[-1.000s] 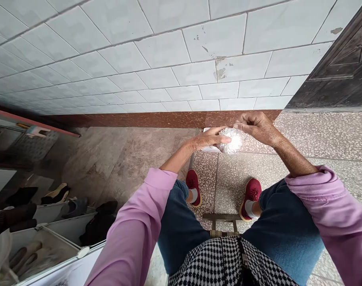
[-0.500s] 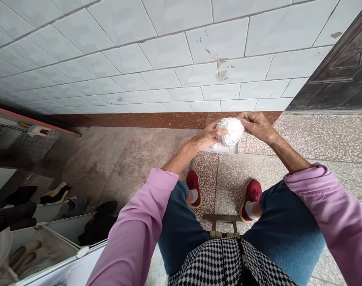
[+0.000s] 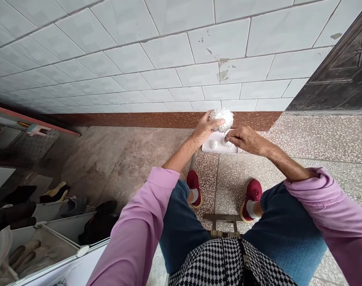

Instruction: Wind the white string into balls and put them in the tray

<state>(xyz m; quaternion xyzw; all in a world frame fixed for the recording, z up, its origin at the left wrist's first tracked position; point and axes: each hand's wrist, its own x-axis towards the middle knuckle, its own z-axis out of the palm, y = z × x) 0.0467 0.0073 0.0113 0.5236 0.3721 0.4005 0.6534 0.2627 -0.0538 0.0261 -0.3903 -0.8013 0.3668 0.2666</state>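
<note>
A fluffy white ball of yarn (image 3: 224, 118) is held up in front of the wall by my left hand (image 3: 207, 128), thumb across its front and fingers behind it. My right hand (image 3: 243, 140) is just below and to the right, thumb and fingertips pinched together. A short pale strand seems to run from the ball down to that pinch. Beneath both hands lies a shallow white tray (image 3: 220, 149) on the floor. Two small white wound balls rest in it: the left one (image 3: 214, 144) shows fully, while my right fingertips partly cover the right one (image 3: 226, 143).
A tiled wall (image 3: 169, 55) with a brown skirting (image 3: 139, 120) rises ahead, and a dark door (image 3: 332, 79) stands at the right. Compartments holding shoes (image 3: 26, 254) fill the lower left. A low wooden stool (image 3: 222, 218) shows between my legs.
My left hand has moved the yarn ball slightly left and up. My right hand has come down and left, from beside the ball to below it. Both small balls now show.
</note>
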